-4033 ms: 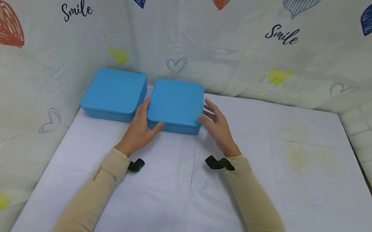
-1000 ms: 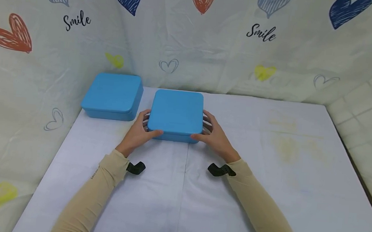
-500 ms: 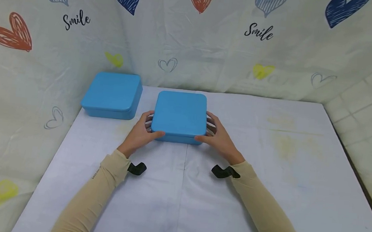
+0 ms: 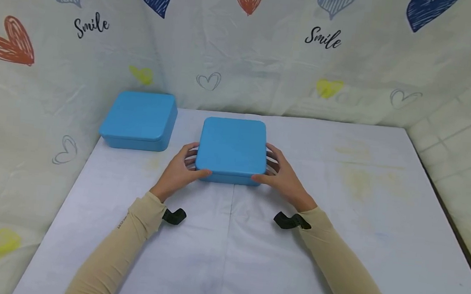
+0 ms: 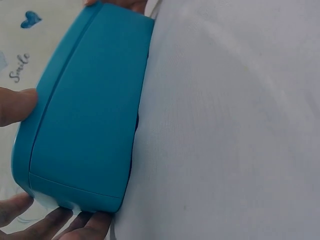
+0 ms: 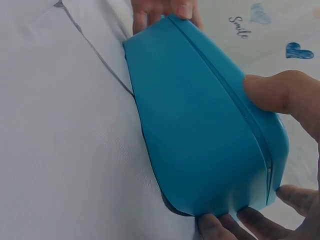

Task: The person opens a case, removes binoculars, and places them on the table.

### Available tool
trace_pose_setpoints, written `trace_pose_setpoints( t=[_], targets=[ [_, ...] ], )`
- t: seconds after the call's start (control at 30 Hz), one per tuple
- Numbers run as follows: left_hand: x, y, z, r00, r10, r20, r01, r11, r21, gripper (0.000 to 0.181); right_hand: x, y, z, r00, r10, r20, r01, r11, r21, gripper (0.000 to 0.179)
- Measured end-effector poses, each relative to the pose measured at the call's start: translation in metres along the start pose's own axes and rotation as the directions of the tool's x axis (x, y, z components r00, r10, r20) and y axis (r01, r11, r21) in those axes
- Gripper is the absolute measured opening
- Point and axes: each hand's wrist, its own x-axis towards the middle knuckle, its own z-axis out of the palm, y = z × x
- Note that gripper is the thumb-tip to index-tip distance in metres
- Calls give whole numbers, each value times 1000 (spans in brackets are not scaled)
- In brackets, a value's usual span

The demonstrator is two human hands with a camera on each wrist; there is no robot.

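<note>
Box (image 4: 232,146), smooth, blue, round-cornered, lidded.

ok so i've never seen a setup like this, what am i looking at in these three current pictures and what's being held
There's no robot here: it's a person in tan sleeves working with bare hands. The large picture comes from a camera worn on the head, looking forward and down. The two smaller ones come from cameras worn on the left and right wrists, so each shows its own hand's work up close.

The left hand and right hand grip one blue box from opposite sides, thumbs on its near edge. I can't tell whether it's slightly lifted. A similar second box sits untouched to the left on the white-covered table. Behind hangs a pale sheet printed with hearts and "Smile".
</note>
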Motion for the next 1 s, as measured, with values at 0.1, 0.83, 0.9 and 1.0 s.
trace_pose_setpoints(
  t=[0.1, 0.83, 0.9, 1.0],
  targets=[
    [-1, 2, 4, 1000, 4, -2, -4, 1000, 7, 101, -3, 2, -3, 1000, 3, -7, -3, 1000, -7, 107],
    [1, 10, 33, 1000, 7, 22, -7, 1000, 27, 98, -27, 10, -29, 1000, -2, -23, 1, 1000, -5, 106],
    [0, 11, 35, 1000, 6, 28, -7, 999, 32, 98, -30, 11, -33, 1000, -5, -19, 5, 1000, 0, 105],
    [0, 12, 39, 999, 9, 39, -10, 999, 31, 99, -34, 14, -38, 1000, -4, -17, 5, 1000, 7, 105]
  ],
)
